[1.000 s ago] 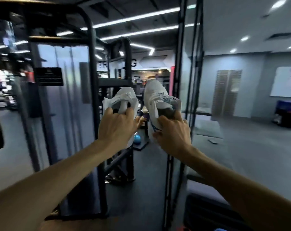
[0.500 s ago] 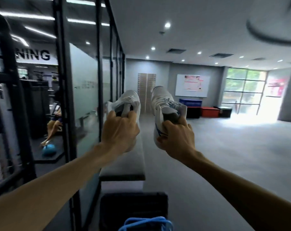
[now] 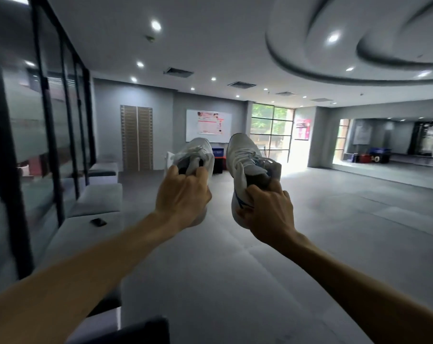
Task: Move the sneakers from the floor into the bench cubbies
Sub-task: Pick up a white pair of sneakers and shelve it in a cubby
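I hold two white sneakers out in front of me at chest height, toes pointing away. My left hand (image 3: 183, 197) grips the left sneaker (image 3: 198, 152) at its heel opening. My right hand (image 3: 267, 212) grips the right sneaker (image 3: 242, 157), which has blue marks on its side, by the heel collar. A row of grey cushioned benches (image 3: 96, 199) runs along the glass wall at the left. Their cubby openings do not show from this angle.
A small dark object (image 3: 98, 222) lies on the nearest bench top. A black-framed glass partition (image 3: 49, 115) lines the left side. Wide grey floor (image 3: 334, 232) stretches ahead and right. Coloured boxes (image 3: 364, 158) stand by the far wall.
My view has swung right, from gym machines behind the glass to the open hall. Both hands still hold the sneakers in the same grip.
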`<state>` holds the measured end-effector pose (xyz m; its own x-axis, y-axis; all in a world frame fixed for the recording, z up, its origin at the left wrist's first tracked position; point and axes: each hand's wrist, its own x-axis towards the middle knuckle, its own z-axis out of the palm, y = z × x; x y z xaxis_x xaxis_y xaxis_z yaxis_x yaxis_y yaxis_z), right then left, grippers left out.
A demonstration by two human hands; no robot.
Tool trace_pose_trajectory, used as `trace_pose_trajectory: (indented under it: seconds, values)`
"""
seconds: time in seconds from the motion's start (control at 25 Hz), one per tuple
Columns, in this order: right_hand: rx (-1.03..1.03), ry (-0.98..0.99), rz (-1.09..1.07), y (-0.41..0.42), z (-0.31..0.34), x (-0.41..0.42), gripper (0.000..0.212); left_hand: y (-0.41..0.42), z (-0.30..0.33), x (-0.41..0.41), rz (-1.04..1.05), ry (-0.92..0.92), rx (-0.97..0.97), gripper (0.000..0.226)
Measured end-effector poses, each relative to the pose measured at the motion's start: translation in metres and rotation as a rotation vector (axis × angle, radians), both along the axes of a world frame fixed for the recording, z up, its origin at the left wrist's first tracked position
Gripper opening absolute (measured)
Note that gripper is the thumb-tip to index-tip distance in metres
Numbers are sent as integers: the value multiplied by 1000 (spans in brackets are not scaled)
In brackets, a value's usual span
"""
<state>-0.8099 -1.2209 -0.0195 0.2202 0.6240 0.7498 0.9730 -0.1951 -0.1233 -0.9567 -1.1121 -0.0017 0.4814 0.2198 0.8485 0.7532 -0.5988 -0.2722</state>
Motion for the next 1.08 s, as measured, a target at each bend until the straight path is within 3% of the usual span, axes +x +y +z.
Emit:
trace_pose_trajectory:
  seconds: [0.2, 0.56, 0.92, 1.08]
  values:
    - [3, 40, -108, 64, 12, 88, 24, 92, 11, 104, -47, 8, 32, 38]
    - [38, 54, -179, 194, 6, 262, 20, 234, 4, 288, -135, 56, 42, 19]
    - [73, 40, -145, 364, 16, 464, 22, 404, 14, 487, -112, 58, 21, 19]
    - [54, 45, -120, 442, 9, 535, 22, 480, 12, 554, -37, 142, 11, 31]
